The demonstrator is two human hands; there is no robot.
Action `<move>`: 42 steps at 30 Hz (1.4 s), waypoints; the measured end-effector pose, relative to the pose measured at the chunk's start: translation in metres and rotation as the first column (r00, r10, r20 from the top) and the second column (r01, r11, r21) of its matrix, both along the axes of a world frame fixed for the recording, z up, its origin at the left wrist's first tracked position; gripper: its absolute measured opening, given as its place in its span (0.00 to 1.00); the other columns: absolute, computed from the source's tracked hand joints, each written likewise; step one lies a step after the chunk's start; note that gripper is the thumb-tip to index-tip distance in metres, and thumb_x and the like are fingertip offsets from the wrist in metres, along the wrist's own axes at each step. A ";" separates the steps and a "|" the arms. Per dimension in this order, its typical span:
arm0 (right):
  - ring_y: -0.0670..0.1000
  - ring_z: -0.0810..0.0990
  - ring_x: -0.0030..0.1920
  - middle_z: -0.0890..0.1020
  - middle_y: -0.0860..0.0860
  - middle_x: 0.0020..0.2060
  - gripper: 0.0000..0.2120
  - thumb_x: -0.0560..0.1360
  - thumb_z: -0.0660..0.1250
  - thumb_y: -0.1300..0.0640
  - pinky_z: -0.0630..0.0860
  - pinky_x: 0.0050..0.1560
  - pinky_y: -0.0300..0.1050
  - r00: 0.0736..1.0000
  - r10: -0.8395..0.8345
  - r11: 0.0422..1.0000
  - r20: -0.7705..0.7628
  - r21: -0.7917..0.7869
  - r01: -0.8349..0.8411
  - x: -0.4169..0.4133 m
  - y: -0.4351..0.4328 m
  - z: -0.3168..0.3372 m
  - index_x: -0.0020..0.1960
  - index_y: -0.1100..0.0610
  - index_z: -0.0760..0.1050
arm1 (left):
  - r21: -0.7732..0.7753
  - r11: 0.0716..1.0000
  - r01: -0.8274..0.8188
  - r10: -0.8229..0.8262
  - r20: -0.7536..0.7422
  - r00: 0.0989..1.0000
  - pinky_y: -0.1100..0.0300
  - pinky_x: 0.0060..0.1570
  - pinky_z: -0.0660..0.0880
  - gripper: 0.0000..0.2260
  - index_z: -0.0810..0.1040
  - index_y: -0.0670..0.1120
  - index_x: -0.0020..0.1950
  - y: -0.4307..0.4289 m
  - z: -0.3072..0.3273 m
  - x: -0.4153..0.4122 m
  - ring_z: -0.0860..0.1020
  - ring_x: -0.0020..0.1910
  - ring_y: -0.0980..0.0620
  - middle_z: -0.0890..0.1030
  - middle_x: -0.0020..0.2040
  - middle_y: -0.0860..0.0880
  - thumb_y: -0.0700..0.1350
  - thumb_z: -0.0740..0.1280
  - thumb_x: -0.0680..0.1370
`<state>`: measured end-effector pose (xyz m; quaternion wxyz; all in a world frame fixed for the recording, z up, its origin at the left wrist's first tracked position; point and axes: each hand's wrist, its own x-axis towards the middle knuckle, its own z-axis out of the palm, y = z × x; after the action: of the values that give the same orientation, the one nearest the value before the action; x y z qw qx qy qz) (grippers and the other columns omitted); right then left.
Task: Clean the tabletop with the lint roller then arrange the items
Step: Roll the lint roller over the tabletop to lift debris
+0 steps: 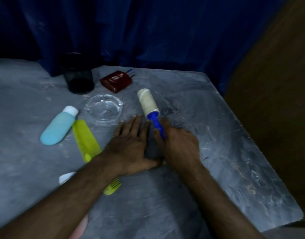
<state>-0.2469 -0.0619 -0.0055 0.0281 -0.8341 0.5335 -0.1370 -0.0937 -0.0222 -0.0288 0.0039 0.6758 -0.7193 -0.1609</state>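
right grip: my right hand [179,145] is closed around the blue handle [156,125] of the lint roller [149,102], thumb on one side, fingers on the other
left grip: my left hand [131,144] holds nothing and lies flat on the tabletop [217,135], fingers straight and spread, just beside the handle
roller position: mid-table, cream sticky head pointing away from me, handle toward me; the head looks to be down on the surface
surface: grey, marbled, with pale scuffs and specks; dark smudges just right of the roller head
room: dim; blue curtain [148,31] behind the table, brown panel [277,83] on the right
far side: black mesh cup [79,78]; dark red case [116,81] beside it, pens [131,72] poking out behind
middle: clear glass ashtray [104,107] between cup and my left hand
left side: light blue bottle [59,125] with white cap, lying down, touching a yellow-green tube [85,138]
near side: yellow-green comb [112,187] and a white object [66,177], both partly under my left forearm
writing: pale markings on the red case, too blurred to read; no other text legible
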 end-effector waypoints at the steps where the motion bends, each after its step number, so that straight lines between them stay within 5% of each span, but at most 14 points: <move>1: 0.63 0.85 0.50 0.86 0.58 0.49 0.23 0.83 0.57 0.41 0.77 0.46 0.53 1.000 -0.003 1.000 -0.003 0.009 0.003 0.000 -0.001 0.000 0.76 0.49 0.68 | -0.001 1.000 -0.003 0.003 -0.005 1.000 0.44 0.83 0.37 0.63 0.36 0.49 0.86 0.000 -0.001 0.000 0.36 0.86 0.45 0.36 0.87 0.44 0.82 0.43 0.58; 6: 0.63 0.85 0.49 0.86 0.58 0.47 0.23 0.83 0.59 0.42 0.76 0.44 0.53 0.999 -0.044 0.999 -0.001 -0.004 0.044 -0.005 -0.007 -0.003 0.74 0.51 0.69 | -0.018 1.000 -0.012 0.012 -0.012 1.000 0.44 0.83 0.36 0.59 0.37 0.49 0.86 0.000 -0.005 0.001 0.36 0.86 0.46 0.36 0.87 0.44 0.82 0.58 0.70; 13: 0.64 0.83 0.46 0.84 0.59 0.44 0.17 0.84 0.58 0.44 0.68 0.39 0.50 0.985 -0.171 0.985 0.028 0.028 0.171 -0.038 -0.025 -0.001 0.64 0.54 0.71 | 0.002 1.000 -0.006 0.006 0.013 1.000 0.43 0.83 0.35 0.59 0.35 0.49 0.86 -0.001 -0.005 0.002 0.33 0.85 0.47 0.33 0.86 0.44 0.83 0.55 0.69; 21: 0.44 0.68 0.31 0.70 0.47 0.33 0.09 0.84 0.59 0.45 0.57 0.29 0.41 0.947 -0.320 0.942 0.028 0.117 0.315 -0.090 -0.041 0.012 0.53 0.51 0.66 | 0.000 1.000 -0.002 0.002 0.024 1.000 0.43 0.83 0.35 0.59 0.33 0.50 0.85 -0.001 -0.008 0.003 0.33 0.85 0.48 0.32 0.86 0.45 0.84 0.53 0.69; 34: 0.49 0.72 0.34 0.72 0.48 0.35 0.14 0.84 0.60 0.46 0.65 0.33 0.44 0.857 -0.515 0.853 -0.002 0.099 0.512 -0.152 -0.051 0.015 0.60 0.56 0.73 | -0.005 1.000 -0.005 0.005 0.017 1.000 0.46 0.82 0.33 0.62 0.32 0.52 0.85 -0.001 -0.011 0.005 0.32 0.84 0.49 0.31 0.85 0.47 0.86 0.41 0.60; 42: 0.46 0.71 0.33 0.71 0.47 0.35 0.16 0.84 0.60 0.46 0.62 0.30 0.41 0.840 -0.542 0.833 -0.031 0.117 0.541 -0.166 -0.052 0.015 0.63 0.56 0.73 | -0.018 1.000 0.008 -0.007 0.042 0.999 0.46 0.82 0.33 0.60 0.31 0.51 0.85 -0.002 -0.012 0.004 0.32 0.84 0.48 0.31 0.85 0.46 0.86 0.46 0.65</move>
<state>-0.4125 -0.1138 0.0094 0.0395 -0.6456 0.7549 -0.1085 -0.0898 -0.0242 -0.0407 -0.0057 0.6763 -0.7231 -0.1404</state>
